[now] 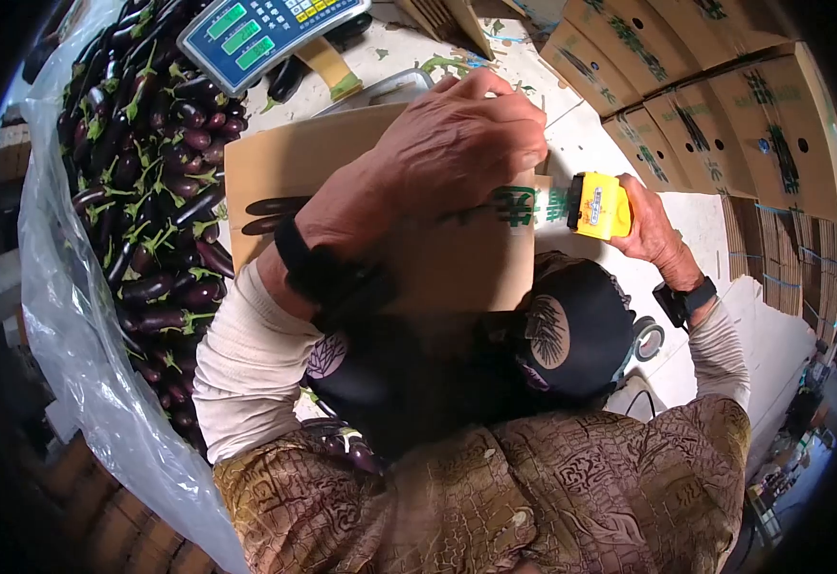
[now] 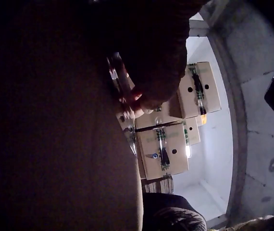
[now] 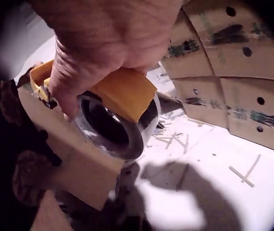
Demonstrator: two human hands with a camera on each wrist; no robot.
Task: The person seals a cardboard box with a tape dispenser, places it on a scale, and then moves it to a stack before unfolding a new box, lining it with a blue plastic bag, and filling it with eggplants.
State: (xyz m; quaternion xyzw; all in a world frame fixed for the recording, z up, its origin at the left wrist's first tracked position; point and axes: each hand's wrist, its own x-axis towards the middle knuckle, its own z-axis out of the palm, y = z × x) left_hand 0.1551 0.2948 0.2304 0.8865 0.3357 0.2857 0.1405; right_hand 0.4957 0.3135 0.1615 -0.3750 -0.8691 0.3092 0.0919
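Note:
A brown cardboard box [image 1: 390, 230] with green print and oval holes stands in front of my body. My left hand [image 1: 452, 134] is over its far right part, knuckles bent and fingers pointing down. In the left wrist view a shiny strip of clear tape [image 2: 120, 79] runs along the box's edge, with fingertips right at it; I cannot tell whether they pinch it. To the right of the box, my right hand [image 1: 648, 225] grips a yellow tape dispenser [image 1: 602, 206]. Its roll of tape [image 3: 110, 125] shows below the thumb in the right wrist view.
Eggplants [image 1: 155, 201] lie heaped at left beside a clear plastic sheet [image 1: 102, 354]. A digital scale [image 1: 260, 33] stands at the back. Printed boxes [image 1: 715, 115] are stacked at right, above flattened cardboard [image 1: 772, 253]. A tape roll [image 1: 647, 340] lies by the dark-clothed knee [image 1: 581, 330].

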